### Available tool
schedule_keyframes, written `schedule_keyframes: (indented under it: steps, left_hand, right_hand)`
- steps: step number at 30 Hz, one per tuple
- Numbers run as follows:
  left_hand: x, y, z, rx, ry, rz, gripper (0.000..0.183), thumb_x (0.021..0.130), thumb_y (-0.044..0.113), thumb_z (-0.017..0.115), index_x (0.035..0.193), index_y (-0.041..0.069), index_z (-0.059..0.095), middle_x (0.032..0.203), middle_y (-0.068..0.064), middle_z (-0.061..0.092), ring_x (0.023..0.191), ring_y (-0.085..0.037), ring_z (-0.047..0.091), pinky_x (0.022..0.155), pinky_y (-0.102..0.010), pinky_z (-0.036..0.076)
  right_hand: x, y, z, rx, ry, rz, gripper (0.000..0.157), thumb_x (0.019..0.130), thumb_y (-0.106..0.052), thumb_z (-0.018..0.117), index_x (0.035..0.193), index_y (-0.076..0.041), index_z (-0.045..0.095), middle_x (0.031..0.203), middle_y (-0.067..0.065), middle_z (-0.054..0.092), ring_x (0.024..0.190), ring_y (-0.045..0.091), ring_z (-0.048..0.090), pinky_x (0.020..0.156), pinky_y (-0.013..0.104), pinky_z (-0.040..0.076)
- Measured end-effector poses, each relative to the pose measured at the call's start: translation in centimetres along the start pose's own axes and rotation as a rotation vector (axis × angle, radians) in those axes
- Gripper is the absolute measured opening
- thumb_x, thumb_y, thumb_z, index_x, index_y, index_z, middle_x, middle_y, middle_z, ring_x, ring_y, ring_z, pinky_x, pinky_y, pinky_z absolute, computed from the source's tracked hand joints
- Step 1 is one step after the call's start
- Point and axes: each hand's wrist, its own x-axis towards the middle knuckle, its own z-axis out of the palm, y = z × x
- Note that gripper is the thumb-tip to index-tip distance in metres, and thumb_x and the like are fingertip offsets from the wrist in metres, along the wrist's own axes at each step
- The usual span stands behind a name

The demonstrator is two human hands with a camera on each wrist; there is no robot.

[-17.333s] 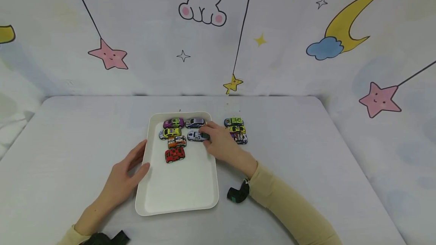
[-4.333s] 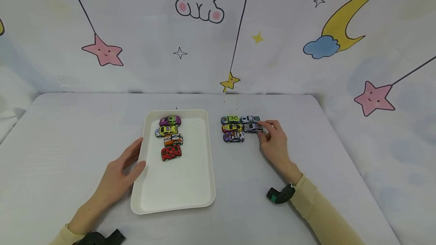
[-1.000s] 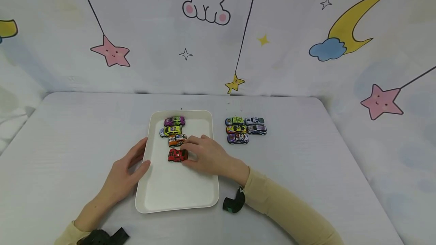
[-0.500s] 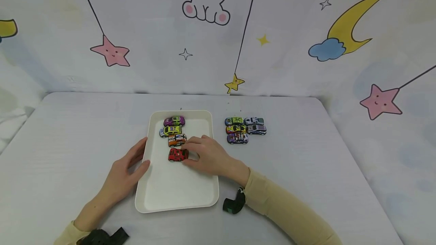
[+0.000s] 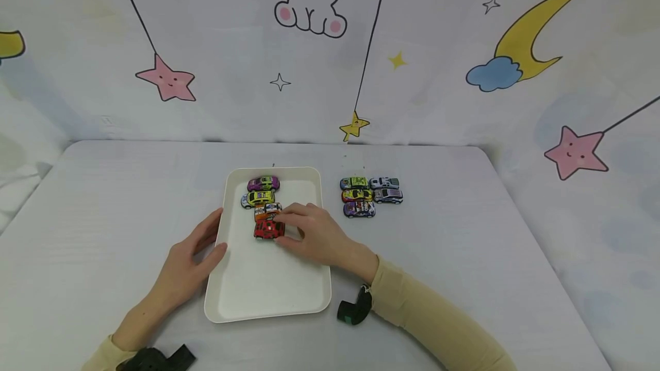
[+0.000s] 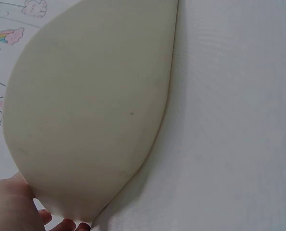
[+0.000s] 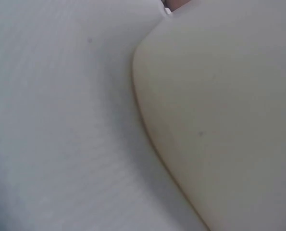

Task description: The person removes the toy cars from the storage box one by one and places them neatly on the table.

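Observation:
In the head view a white tray [image 5: 265, 279] lies on the table. My left hand [image 5: 183, 265] holds its left rim, thumb over the edge and fingers along the outside. The left wrist view shows the hand's fingertips partly hidden by the tray wall. My right hand [image 5: 319, 236] reaches over the right rim and pinches a red toy car [image 5: 267, 230] with dark spots. That car is right against an orange-and-white toy car [image 5: 264, 212]. Above these are a yellow toy car [image 5: 258, 199] and a purple-and-green toy car [image 5: 263, 184].
Right of the tray, several toy cars stand close together in two columns: a green one [image 5: 353, 183], a yellow-and-red one [image 5: 357, 196], a purple one [image 5: 359, 209] and silver-grey ones [image 5: 388, 196]. A wall with cartoon drawings rises behind the table.
Since half a second ago, the red toy car has moved slightly up toward the orange one. Earlier, two grey toy cars went from the tray to the group on the right.

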Motion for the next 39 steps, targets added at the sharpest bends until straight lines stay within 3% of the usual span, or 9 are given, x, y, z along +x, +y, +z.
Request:
schedule_keyframes:
  steps: [13,20,28,34,39]
  left_hand:
    - [0.0,-0.1,0.0,0.022,0.002,-0.003,0.064,0.098,0.016,0.063,0.156,0.020,0.035,0.148,-0.015,0.052,0.122,0.012,0.048,0.096,0.000,0.033]
    - [0.0,-0.1,0.0,0.015,0.007,0.008,0.064,0.098,0.015,0.064,0.156,0.018,0.036,0.147,-0.017,0.053,0.120,0.013,0.048,0.095,0.000,0.033]
    - [-0.1,-0.1,0.0,0.022,0.009,0.018,0.064,0.098,0.014,0.064,0.156,0.017,0.036,0.147,-0.017,0.052,0.121,0.012,0.048,0.095,0.000,0.034]
    - [-0.1,-0.1,0.0,0.031,0.009,0.020,0.064,0.098,0.014,0.064,0.156,0.017,0.036,0.147,-0.017,0.052,0.121,0.009,0.050,0.094,0.000,0.034]
    - [-0.2,-0.2,0.0,0.033,0.004,0.016,0.064,0.098,0.015,0.063,0.156,0.017,0.036,0.147,-0.017,0.052,0.122,0.006,0.051,0.094,-0.001,0.035]
  right_hand:
    - [-0.3,0.2,0.1,0.126,0.119,-0.038,0.035,0.088,-0.018,0.078,0.122,-0.010,0.071,0.116,0.003,0.066,0.064,0.004,0.049,0.058,0.010,0.038]
    - [-0.4,0.7,0.3,0.203,0.206,-0.095,0.040,0.088,-0.011,0.077,0.126,-0.007,0.067,0.121,0.007,0.063,0.065,0.008,0.052,0.058,0.020,0.048]
    - [-0.5,1.0,0.6,0.230,0.259,-0.106,0.040,0.088,-0.008,0.077,0.126,-0.005,0.065,0.123,0.007,0.061,0.068,0.004,0.052,0.058,0.024,0.050]
    - [-0.6,1.0,0.7,0.255,0.356,-0.095,0.038,0.087,-0.004,0.077,0.124,-0.003,0.067,0.121,0.010,0.062,0.070,0.007,0.055,0.059,0.022,0.051]
    - [-0.9,1.1,0.8,0.266,0.506,-0.105,0.040,0.083,0.001,0.078,0.122,0.000,0.067,0.118,0.014,0.063,0.069,0.011,0.057,0.062,0.019,0.052]
